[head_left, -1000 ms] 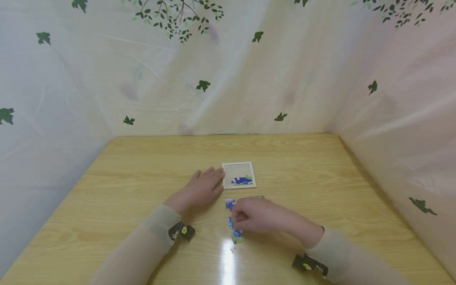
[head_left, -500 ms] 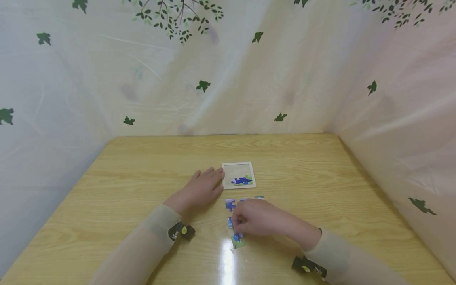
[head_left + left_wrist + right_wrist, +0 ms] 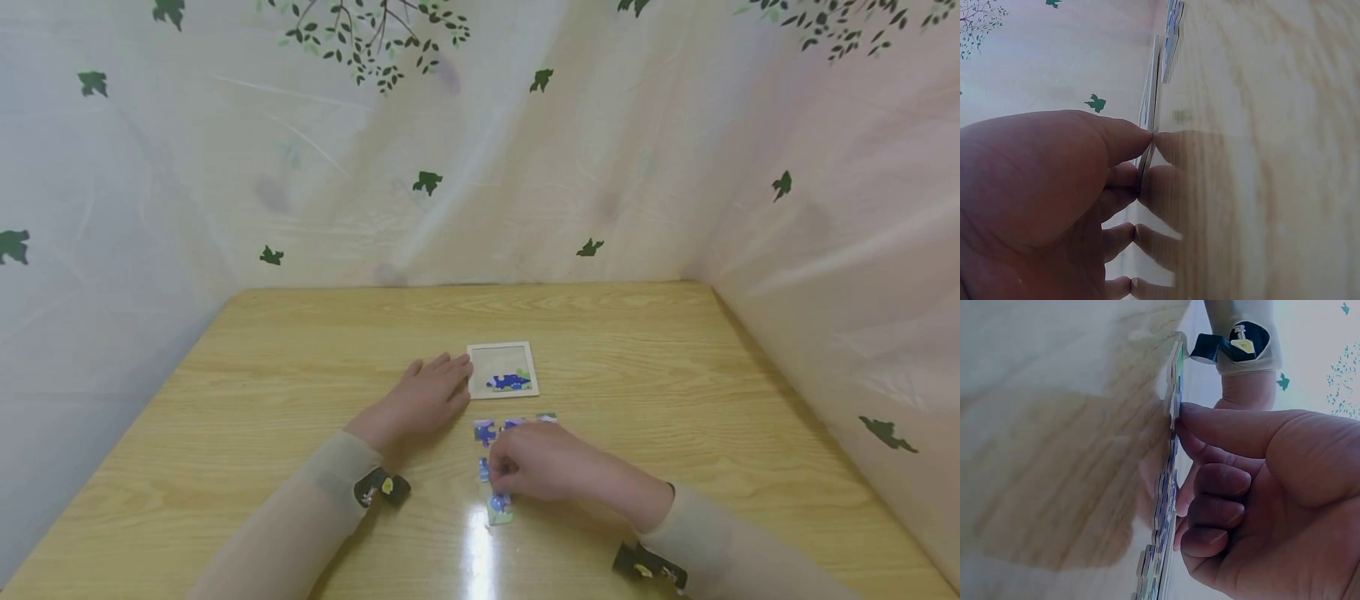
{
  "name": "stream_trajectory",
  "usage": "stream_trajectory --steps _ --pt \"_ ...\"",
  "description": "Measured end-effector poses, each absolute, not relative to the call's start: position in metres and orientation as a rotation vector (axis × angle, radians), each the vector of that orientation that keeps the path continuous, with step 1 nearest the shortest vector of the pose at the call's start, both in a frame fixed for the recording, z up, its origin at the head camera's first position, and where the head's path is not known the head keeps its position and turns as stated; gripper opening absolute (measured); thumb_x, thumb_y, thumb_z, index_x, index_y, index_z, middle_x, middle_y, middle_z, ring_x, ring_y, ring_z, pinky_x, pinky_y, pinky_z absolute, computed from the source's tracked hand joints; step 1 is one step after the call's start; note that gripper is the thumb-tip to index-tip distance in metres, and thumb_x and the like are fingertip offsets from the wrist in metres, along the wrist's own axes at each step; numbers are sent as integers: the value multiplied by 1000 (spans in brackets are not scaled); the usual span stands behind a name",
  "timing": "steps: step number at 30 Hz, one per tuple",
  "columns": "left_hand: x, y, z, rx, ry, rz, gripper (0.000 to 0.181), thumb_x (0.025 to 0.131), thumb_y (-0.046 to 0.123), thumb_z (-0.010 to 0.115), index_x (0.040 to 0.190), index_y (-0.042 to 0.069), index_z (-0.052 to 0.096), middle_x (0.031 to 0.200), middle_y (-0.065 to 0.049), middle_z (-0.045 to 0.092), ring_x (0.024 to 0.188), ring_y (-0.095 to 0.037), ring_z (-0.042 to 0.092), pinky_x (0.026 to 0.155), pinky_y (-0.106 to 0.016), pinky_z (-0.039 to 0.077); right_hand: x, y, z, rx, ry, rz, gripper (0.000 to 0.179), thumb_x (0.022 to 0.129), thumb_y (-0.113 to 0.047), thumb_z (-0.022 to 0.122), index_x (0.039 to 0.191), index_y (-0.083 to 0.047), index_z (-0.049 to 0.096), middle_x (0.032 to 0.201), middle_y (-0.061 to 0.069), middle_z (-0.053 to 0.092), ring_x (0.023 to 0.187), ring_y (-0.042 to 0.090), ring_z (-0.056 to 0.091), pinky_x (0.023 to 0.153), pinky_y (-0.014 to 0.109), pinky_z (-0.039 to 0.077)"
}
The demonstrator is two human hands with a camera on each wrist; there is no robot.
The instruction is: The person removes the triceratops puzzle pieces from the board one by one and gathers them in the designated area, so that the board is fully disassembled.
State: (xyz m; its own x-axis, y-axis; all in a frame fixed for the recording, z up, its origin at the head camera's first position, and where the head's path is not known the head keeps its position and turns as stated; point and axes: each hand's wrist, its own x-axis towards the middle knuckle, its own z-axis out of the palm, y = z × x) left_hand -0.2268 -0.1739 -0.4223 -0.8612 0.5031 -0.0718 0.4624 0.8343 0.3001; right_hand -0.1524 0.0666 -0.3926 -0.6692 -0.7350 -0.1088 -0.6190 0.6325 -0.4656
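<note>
My right hand [image 3: 543, 462] pinches a green and blue puzzle piece [image 3: 499, 510] at the near end of a group of loose pieces. In the right wrist view, thumb and forefinger meet at that piece's [image 3: 1178, 369] edge while the other fingers curl into the palm. My left hand [image 3: 427, 396] rests on the table with its fingers against the left side of a square puzzle frame [image 3: 498, 344]. Thumb and fingertips touch the frame's edge [image 3: 1149, 94] in the left wrist view. Joined blue and green pieces [image 3: 512, 382] lie in the frame's lower right.
Between frame and right hand lie loose pieces: a purple-blue one [image 3: 484, 432], another beside it [image 3: 513, 423] and a greenish one [image 3: 547, 416]. A light blue piece [image 3: 483, 469] is partly hidden by the right fingers. Leaf-patterned cloth [image 3: 480, 167] hangs around the wooden table [image 3: 300, 333].
The green and blue piece has turned from tilted to nearly straight and shifted slightly toward me. My right hand has moved slightly nearer, uncovering more of the pieces behind it. My left hand stays put.
</note>
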Motion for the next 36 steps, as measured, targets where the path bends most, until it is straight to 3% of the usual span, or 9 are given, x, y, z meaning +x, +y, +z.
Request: stream_trajectory --steps 24,31,36 --pt "-225 -173 -422 759 2867 423 60 119 37 41 172 8 39 180 -11 30 167 -40 22 133 -68 10 -153 65 -396 -1056 2557 -603 17 95 -21 86 84 -28 77 81 -22 63 77 2 57 76 27 52" --pt "-225 -173 -422 754 2864 421 60 119 38 40 172 10 38 180 -9 29 167 -38 21 134 -68 9 -169 73 -392 -924 2518 -744 11 98 -26 85 93 -28 77 80 -14 65 71 7 59 64 28 50" --pt "-226 -173 -422 745 2862 418 60 119 39 41 172 10 38 181 -9 29 167 -38 21 134 -68 9 -189 80 -382 -866 2536 -830 9 103 -23 82 110 -20 79 84 -7 64 76 11 58 68 30 51"
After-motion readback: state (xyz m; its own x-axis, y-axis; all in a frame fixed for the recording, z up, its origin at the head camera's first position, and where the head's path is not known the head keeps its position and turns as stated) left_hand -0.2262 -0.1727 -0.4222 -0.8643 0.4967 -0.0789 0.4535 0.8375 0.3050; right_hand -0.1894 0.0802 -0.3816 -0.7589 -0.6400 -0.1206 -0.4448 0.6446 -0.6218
